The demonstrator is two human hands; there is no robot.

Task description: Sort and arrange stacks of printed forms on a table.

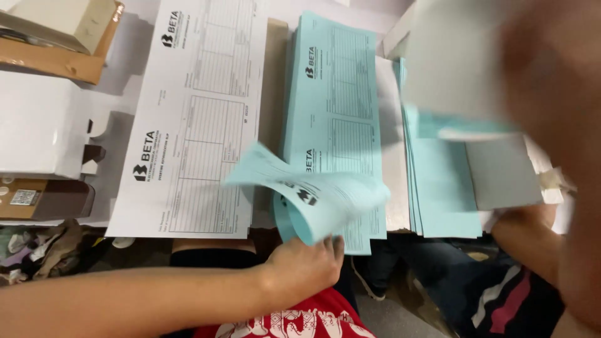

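Plainly, from the head camera, the left hand [303, 266] pinches the near edge of a curling blue form [313, 197] atop the blue stack [332, 94], beside white forms [194, 112]; lifting one sheet cleanly seems wise. The right hand [551, 81] is blurred; its grip cannot be told.

White printed forms [188, 119] left; cardboard boxes [56, 37] far left; grey card [501, 172] rt.

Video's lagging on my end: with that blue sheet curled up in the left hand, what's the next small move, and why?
Probably lay the curled blue sheet flat: the left hand grips its near edge, and it bows above the blue stack beside the white forms.
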